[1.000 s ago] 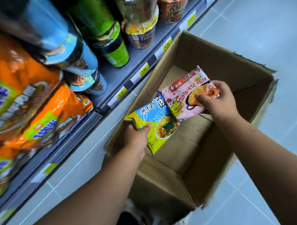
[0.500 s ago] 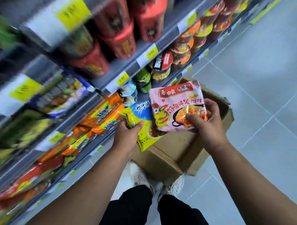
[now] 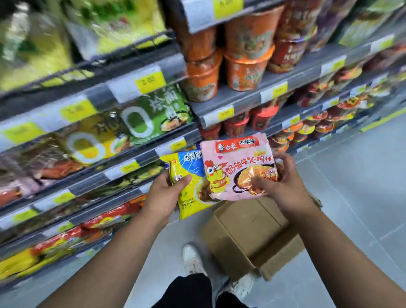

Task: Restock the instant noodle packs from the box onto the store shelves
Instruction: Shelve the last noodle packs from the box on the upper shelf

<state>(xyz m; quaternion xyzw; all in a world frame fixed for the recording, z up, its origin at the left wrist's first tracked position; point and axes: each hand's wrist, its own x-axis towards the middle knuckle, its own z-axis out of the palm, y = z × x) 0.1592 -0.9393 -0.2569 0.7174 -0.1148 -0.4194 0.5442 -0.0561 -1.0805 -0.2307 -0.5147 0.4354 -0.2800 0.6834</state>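
**Finding:** both hands are loaded and raised in front of the grey metal store shelves (image 3: 136,161).
- Your left hand (image 3: 164,196) grips the yellow-and-blue plastic noodle pack (image 3: 193,174) by its left edge, fingers curled behind and thumb pressed on the face.
- Your right hand (image 3: 283,187) pinches the pink plastic noodle pack (image 3: 234,164) at its lower right, thumb across the front, fingers wrapped round the back.
- The pink pack overlaps the right edge of the yellow one.
- Both are held in the air just beside the shelves, above the brown cardboard box (image 3: 247,235), which stands on the grey tiled floor (image 3: 363,184) by your feet.

**Recommendation:** I judge the step in hand to be placing, so shelve one pack at a time.
- Separate the overlapping packs first.
- Match each to a facing of its own kind (the shelf stock is blurred, so I cannot tell which row suits either).
- Slide it in upright, face outward, and let go only once it rests on the shelf.

**Count:** two noodle packs, one per hand, and one box. The shelf stock is too blurred to count. Whether the box holds more packs cannot be seen.
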